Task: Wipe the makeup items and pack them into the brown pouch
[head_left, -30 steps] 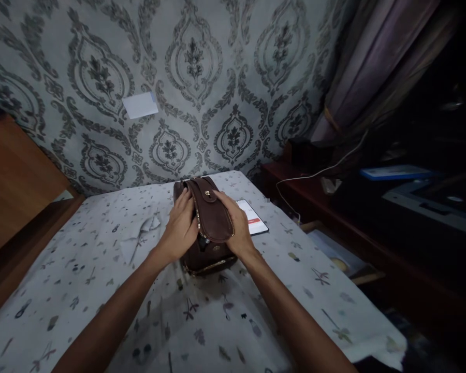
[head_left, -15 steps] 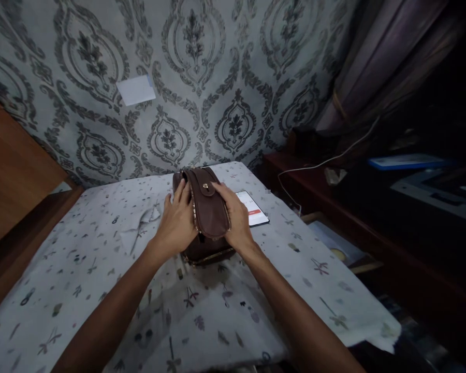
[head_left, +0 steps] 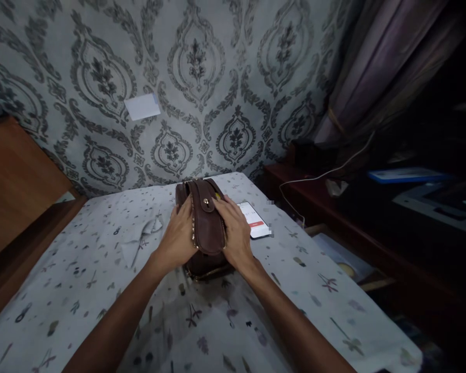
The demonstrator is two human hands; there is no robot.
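Note:
A dark brown leather-look bag (head_left: 210, 235) with a zip edge and a flap with a gold-coloured clasp lies on the patterned cloth. My left hand (head_left: 179, 234) grips its left side, the fingertips at the upper zip edge. On the opposite side my right hand (head_left: 235, 230) presses in, its fingers bent over the edge near the clasp. A small yellow patch (head_left: 218, 196) shows by the right fingertips; what it belongs to is hidden. Just right of that hand lies a phone (head_left: 258, 223) with a lit screen.
The table (head_left: 101, 248) has a white cloth with leaf prints. A crumpled pale cloth or fold (head_left: 143, 233) lies left of the bag. A wooden panel (head_left: 21, 181) stands at the left. On the right are a dark red ledge (head_left: 310, 186), a white cable (head_left: 330, 171) and an open drawer (head_left: 345, 259).
The whole view has shifted, so everything sits lower. My right fingers have moved slightly on the bag's edge, and a yellow patch now shows beside the clasp.

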